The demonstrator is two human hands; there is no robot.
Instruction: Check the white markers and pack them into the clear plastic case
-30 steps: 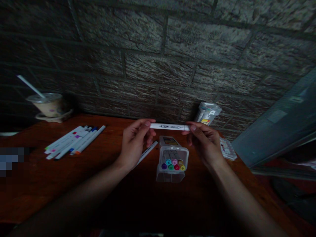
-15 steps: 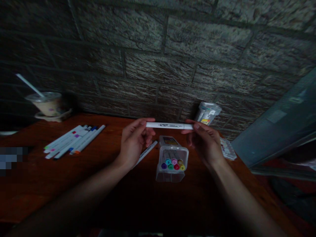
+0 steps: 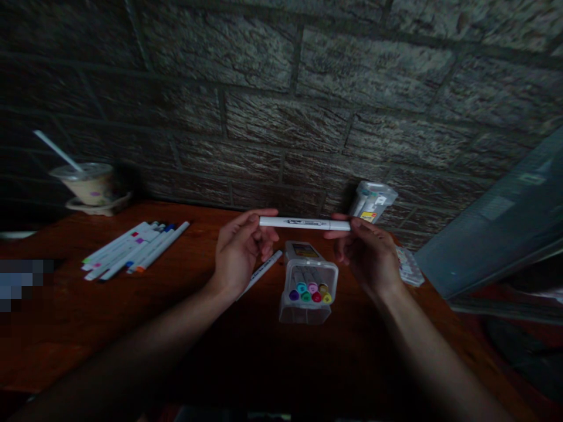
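wall (image 3: 264,94) of rough blocks fills the back of my remote view, with a wooden table (image 3: 196,258) below it. on that i see a lidded drink cup (image 3: 90,186) far left, a standing clear case (image 3: 369,204) near the wall, and an open clear case (image 3: 303,250) lying in the middle, coloured caps (image 3: 305,296) facing me. above it, the left hand (image 3: 240,249) and right hand (image 3: 372,249) each pinch one end of a white marker (image 3: 303,223), thumb against fingers, so it hangs level in the air. loose markers (image 3: 141,246) lie well to the left; a single marker (image 3: 266,271) rests beside the open case. i judge the grip precarious: only the tips are held, so one easing thumb could drop it onto the case, and an uneven pull could pop its cap. a lowered left wrist might roll the single marker.
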